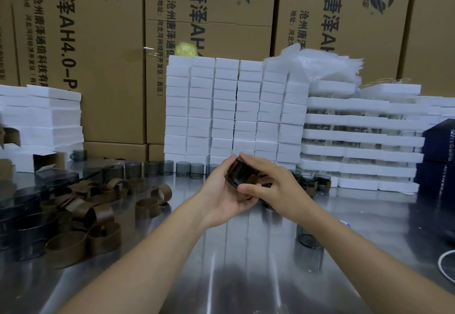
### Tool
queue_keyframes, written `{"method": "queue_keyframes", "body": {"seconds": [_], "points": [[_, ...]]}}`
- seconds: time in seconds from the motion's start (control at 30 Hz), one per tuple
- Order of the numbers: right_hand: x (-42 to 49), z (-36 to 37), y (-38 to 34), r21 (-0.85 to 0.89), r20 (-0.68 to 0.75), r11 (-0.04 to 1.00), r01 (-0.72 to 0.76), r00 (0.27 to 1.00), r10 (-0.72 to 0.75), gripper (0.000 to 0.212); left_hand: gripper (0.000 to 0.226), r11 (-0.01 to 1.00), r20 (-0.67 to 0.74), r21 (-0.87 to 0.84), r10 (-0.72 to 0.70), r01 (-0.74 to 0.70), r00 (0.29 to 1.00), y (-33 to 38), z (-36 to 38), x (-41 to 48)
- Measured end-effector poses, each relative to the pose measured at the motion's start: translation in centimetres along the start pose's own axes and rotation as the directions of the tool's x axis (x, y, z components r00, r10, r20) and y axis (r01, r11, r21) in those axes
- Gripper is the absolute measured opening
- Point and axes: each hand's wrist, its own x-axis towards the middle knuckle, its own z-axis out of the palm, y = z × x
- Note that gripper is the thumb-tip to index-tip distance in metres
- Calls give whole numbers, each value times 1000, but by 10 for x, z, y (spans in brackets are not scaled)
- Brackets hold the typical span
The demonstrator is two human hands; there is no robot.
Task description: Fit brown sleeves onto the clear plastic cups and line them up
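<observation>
Both hands meet above the middle of the steel table [221, 252]. My left hand [221, 188] cups a clear plastic cup with a brown sleeve [242, 172] around it from below. My right hand [273, 182] grips the same cup from the right, thumb across its front. A heap of loose brown sleeves [93, 205] lies at the left. A row of bare clear cups [170, 167] stands along the back. Several sleeved cups [311, 182] stand just behind my right hand.
Stacks of white foam trays [234, 112] rise behind the cups, with more at the left [41, 116] and right [362, 136]. Tall cardboard boxes [98, 43] form the back wall. Dark cups are stacked at far left [19, 227]. A lone clear cup [310, 238] stands under my right forearm.
</observation>
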Motion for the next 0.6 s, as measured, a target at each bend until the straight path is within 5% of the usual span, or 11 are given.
{"method": "queue_keyframes", "body": {"seconds": [0.07, 0.13, 0.2, 0.27, 0.3, 0.43, 0.6], "points": [[5, -10, 3, -11, -70, 1000, -9, 998, 8, 65, 53, 975, -73, 219, 59, -41, 996, 5, -1, 1], [8, -26, 10, -48, -204, 996, -74, 977, 63, 64, 35, 798, -183, 589, 284, -127, 941, 11, -9, 1], [7, -46, 25, -185, -312, 964, -188, 942, 124, 67, 21, 347, -181, 937, 551, -27, 815, 14, -35, 7], [2, -66, 48, -310, -352, 895, -322, 913, 207, 75, 32, -134, -151, 942, 648, 307, 746, 16, -67, 10], [-2, -75, 60, -340, -354, 851, -399, 893, 278, 80, 40, -251, -194, 861, 641, 442, 743, 16, -80, 9], [-19, -94, 103, -448, -290, 681, -579, 815, 502, 83, 52, -294, -448, 740, 455, 605, 770, 20, -106, 7], [-30, -87, 119, -533, -174, 624, -572, 795, 580, 79, 20, -301, -340, 808, 464, 506, 818, 18, -99, 5]]}}
